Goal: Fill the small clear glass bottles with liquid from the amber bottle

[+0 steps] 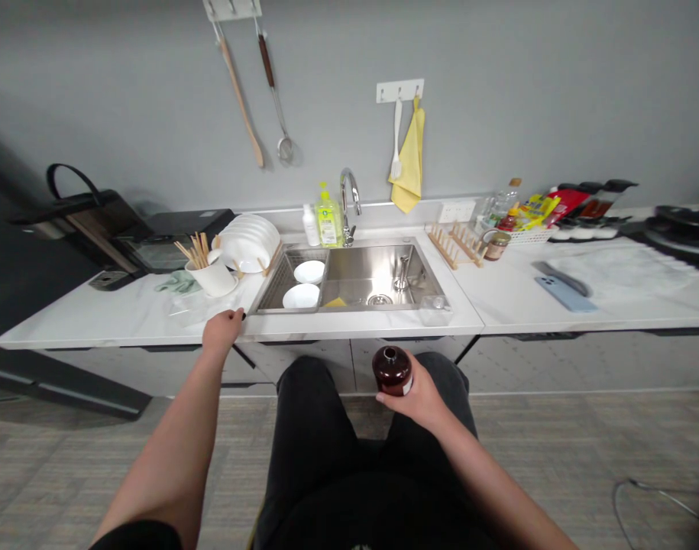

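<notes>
My right hand (pixel 419 393) is wrapped round a dark brown bottle (pixel 392 368), held upright above my right thigh, in front of the cabinet doors. The bottle's neck is uncovered, and part of a white label shows beside my fingers. Over the front edge of the counter, left of the sink, my left hand (pixel 223 331) is closed. A small black cap-like piece (pixel 244 315) sticks out at its fingertips; its exact kind is too small to make out. Nearest to that hand are the sink's left rim and a clear plastic sheet (pixel 187 310) on the counter.
White bowls (pixel 301 296) sit in the basket of the steel sink (pixel 364 267). Behind stand a green soap bottle (pixel 328 221) and a faucet (pixel 347 198). Chopsticks in a white holder (pixel 212 277) and racked plates (pixel 249 241) are left; a phone (pixel 565 294) and knife (pixel 560 276) right.
</notes>
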Tool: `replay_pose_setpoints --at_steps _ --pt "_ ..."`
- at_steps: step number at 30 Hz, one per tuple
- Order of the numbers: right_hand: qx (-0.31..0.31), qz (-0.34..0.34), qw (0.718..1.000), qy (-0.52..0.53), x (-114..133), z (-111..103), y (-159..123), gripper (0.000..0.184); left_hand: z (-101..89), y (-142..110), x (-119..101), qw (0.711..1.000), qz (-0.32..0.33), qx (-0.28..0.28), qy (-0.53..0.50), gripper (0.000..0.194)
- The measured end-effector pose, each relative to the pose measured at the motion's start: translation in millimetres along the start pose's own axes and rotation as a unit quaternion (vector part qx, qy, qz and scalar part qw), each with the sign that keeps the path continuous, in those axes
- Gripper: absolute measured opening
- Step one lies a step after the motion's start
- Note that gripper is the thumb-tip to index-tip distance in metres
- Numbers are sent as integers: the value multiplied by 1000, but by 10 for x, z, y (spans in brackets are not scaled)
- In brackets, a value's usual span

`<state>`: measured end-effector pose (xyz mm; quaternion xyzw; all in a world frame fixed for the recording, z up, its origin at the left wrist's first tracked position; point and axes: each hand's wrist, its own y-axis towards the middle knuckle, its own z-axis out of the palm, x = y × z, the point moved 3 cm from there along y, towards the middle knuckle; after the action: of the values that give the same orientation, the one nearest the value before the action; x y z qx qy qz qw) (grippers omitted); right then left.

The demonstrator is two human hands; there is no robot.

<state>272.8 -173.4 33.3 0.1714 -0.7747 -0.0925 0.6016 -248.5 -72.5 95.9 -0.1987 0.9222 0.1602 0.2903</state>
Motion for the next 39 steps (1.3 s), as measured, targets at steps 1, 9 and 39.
replay_pose_setpoints --at_steps 1,9,39 --pt "-1 1 1000 0 1 1 11 78 -17 60 63 1000 -18 0 25 39" --pt "0 21 1000 -11 4 25 107 78 142 398 191 984 -92 13 154 41" --pt "21 7 996 91 277 411 160 128 1127 -2454 -1785 879 261 259 -305 70"
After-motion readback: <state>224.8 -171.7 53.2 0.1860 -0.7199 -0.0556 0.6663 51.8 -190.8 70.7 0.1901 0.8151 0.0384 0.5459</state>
